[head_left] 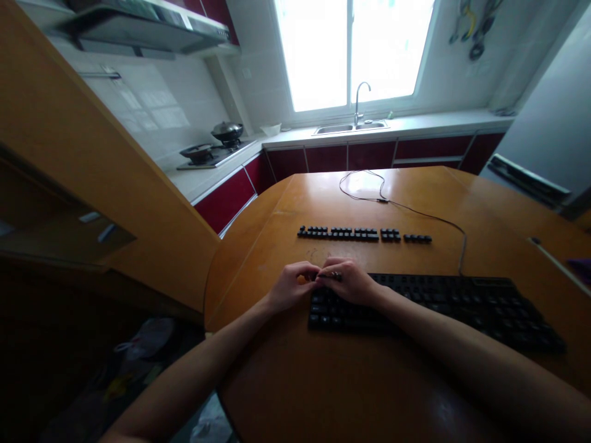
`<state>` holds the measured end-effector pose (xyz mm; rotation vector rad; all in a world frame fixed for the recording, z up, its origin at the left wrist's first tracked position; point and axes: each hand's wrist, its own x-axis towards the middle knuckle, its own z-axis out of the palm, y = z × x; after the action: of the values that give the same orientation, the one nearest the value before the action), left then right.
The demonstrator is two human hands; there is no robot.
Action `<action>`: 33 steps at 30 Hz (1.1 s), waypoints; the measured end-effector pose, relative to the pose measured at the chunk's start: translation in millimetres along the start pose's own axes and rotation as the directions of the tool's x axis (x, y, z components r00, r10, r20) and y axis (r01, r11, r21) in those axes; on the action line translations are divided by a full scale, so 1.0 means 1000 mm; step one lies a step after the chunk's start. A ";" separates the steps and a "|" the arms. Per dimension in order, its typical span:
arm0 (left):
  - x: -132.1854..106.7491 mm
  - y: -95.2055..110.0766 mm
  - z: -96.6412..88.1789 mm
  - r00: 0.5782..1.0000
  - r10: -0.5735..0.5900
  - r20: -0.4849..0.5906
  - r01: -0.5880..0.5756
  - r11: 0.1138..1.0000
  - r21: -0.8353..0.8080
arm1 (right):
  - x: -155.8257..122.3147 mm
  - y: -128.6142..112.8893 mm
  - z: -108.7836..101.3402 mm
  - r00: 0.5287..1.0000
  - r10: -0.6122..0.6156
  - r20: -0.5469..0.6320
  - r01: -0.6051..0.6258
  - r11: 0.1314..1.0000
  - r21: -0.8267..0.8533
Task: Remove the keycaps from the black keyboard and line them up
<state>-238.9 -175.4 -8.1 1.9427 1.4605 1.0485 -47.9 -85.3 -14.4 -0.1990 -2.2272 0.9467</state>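
Woodwork [69, 129] slants across the far left; beyond it two pans [198, 152] sit on the stove [217, 159]. The left hand [290, 286] curls over the table [258, 246], its fingertips meeting the other hand's at the upper left corner of the keyboard [471, 300]; whether they pinch anything cannot be told. Behind both hands, loose keys [339, 235] stand lined up in two rows, with the sink [335, 129] farther back under the window [314, 55]. The right hand [348, 283] pinches a slim tool [333, 275], and its forearm blocks part of the keyboard, which lies flat. A cable [425, 213] loops behind; rightward come a pale stick [556, 263] and the fridge [545, 117].
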 end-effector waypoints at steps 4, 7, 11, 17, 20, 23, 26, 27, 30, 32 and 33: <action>-0.001 0.003 0.003 0.998 0.037 -0.059 -0.031 0.994 0.105 | -0.001 -0.001 0.000 0.999 -0.038 -0.011 0.038 0.999 -0.032; -0.001 0.006 0.005 0.993 0.059 -0.099 -0.042 0.986 0.163 | -0.001 0.000 0.001 0.998 -0.064 -0.023 0.063 0.997 -0.049; -0.002 0.009 0.008 0.987 0.095 -0.127 -0.064 0.970 0.234 | -0.001 -0.001 0.000 0.995 -0.095 -0.033 0.093 0.994 -0.052; -0.004 0.008 0.009 0.988 0.092 -0.122 -0.058 0.965 0.257 | -0.002 0.002 0.001 0.993 -0.117 -0.012 0.115 0.989 -0.089; -0.002 0.005 0.008 0.986 0.067 -0.154 -0.038 0.982 0.185 | 0.000 0.001 0.000 0.995 -0.090 -0.052 0.088 0.995 -0.050; 0.001 0.000 0.006 0.969 0.009 -0.246 0.010 0.997 0.074 | 0.004 -0.002 -0.002 0.986 0.018 -0.165 -0.014 0.999 0.029; 0.004 -0.005 0.006 0.933 -0.109 -0.342 0.081 0.992 -0.095 | 0.008 -0.005 -0.004 0.962 0.126 -0.241 -0.106 0.990 0.094; 0.005 -0.007 0.006 0.924 -0.144 -0.353 0.093 0.983 -0.158 | 0.008 -0.005 -0.004 0.956 0.151 -0.250 -0.126 0.985 0.114; 0.007 -0.008 0.007 0.920 -0.197 -0.338 0.104 0.956 -0.274 | 0.009 -0.004 -0.004 0.954 0.185 -0.237 -0.150 0.976 0.156; 0.008 -0.008 0.007 0.923 -0.203 -0.327 0.108 0.952 -0.288 | 0.008 -0.003 -0.004 0.961 0.174 -0.215 -0.140 0.976 0.166; 0.008 -0.007 0.007 0.923 -0.203 -0.327 0.108 0.952 -0.286 | 0.008 -0.003 -0.004 0.964 0.165 -0.208 -0.129 0.976 0.176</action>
<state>-236.7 -164.7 -15.2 1.4773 1.5371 1.4897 -50.7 -81.9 -6.0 -0.3826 -1.9420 1.1221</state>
